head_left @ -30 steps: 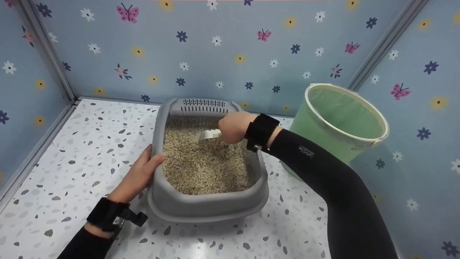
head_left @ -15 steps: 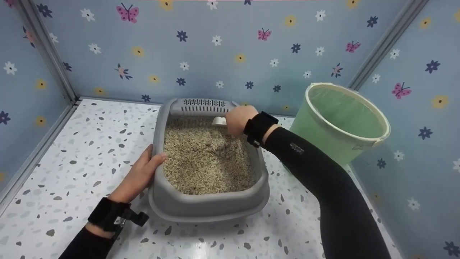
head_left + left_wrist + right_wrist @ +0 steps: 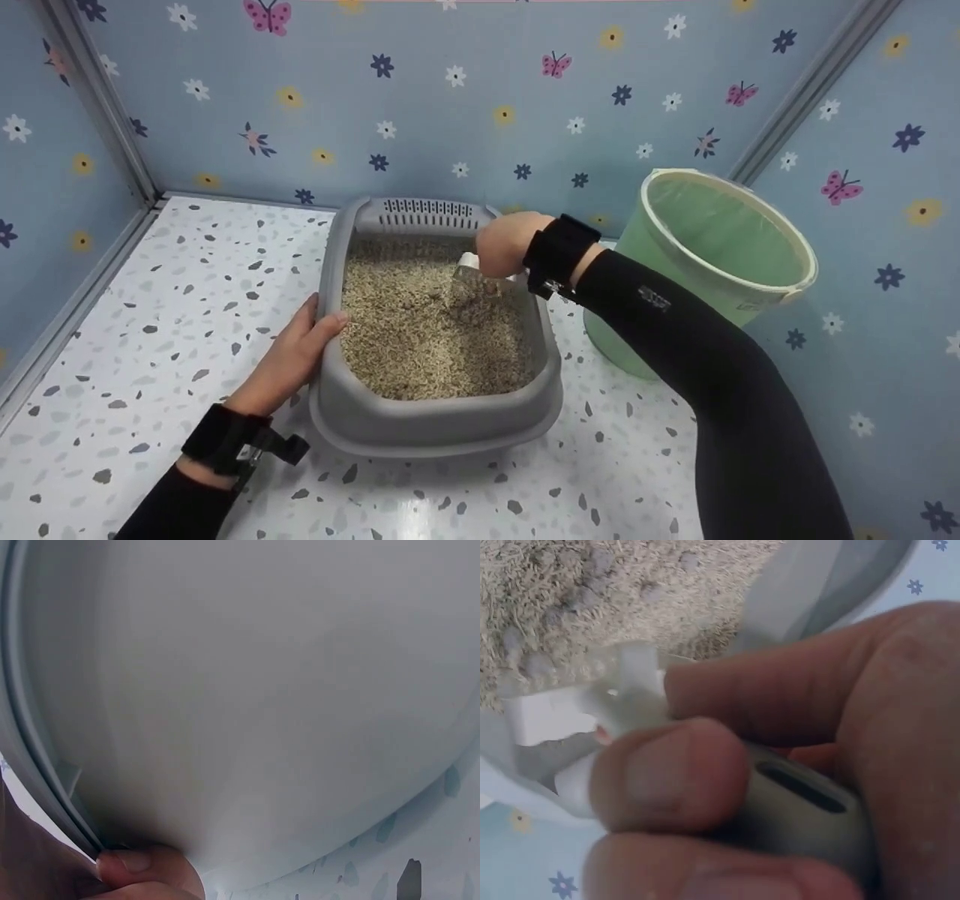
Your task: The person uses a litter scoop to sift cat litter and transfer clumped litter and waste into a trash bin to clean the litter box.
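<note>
The right hand (image 3: pixel 510 244) grips a white scoop (image 3: pixel 469 261), which is over the back right part of the litter (image 3: pixel 420 360) in a gray tray (image 3: pixel 435 427); whether the scoop touches the litter I cannot tell. The left hand (image 3: pixel 289 360) holds the tray's left rim, thumb on top and fingers curled beneath its outer edge. A green bin (image 3: pixel 619 349) with a pale rim and a clear liner (image 3: pixel 720 225) stands near the tray's right side. The right arm's black sleeve (image 3: pixel 750 405) crosses in front of the bin, hiding part of its wall, while the wrist band (image 3: pixel 562 247) covers a stretch of the tray's right rim. Flowered blue panels (image 3: pixel 420 97) joined by metal rails (image 3: pixel 817 90) rise behind and on both sides of the speckled white surface (image 3: pixel 187 315).
</note>
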`<state>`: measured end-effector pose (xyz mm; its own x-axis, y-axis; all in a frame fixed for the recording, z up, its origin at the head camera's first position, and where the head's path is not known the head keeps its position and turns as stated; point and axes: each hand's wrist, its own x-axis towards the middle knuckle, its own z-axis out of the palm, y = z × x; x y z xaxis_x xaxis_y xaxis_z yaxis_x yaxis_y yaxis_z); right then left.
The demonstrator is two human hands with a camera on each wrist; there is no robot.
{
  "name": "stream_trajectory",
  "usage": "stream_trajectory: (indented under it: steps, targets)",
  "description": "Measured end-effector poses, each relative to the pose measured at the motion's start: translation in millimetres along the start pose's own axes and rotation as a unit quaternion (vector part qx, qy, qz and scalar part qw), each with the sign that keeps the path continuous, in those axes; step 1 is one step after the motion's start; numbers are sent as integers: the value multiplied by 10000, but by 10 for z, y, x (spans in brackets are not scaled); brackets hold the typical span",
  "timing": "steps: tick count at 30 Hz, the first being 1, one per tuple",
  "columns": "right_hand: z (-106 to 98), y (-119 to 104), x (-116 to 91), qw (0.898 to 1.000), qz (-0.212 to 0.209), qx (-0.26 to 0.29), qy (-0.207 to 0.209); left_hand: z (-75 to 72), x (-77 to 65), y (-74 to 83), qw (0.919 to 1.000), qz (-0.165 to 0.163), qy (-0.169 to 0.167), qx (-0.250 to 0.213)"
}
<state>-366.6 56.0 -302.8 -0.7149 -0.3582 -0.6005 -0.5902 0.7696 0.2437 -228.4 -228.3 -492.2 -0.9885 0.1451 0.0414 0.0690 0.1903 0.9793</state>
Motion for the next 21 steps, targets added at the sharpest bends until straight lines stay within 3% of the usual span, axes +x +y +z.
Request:
stream_trajectory:
  steps: [6, 9, 12, 16, 19, 21]
  targets:
    - [-120, 196, 73, 9988, -243, 95, -407, -1, -9, -6, 10000, -64, 10, -4]
    - [-129, 377, 138, 9956, -638, -18, -692, 8, -12, -4, 10000, -59, 6, -65]
    - [-110, 540, 141, 9893, -515, 943, -983, 15, -7, -6, 9999, -30, 30, -120]
    - [-83, 649, 121, 9699, -93, 2202, -1033, 15, -5, -8, 9999, 1, 46, -100]
    - [-73, 628, 110, 9752, -90, 2005, -931, 9, -13, -6, 10000, 5, 51, -54]
    - [-67, 549, 94, 9894, 1, 1318, -602, 3, -21, -6, 10000, -2, 53, -22]
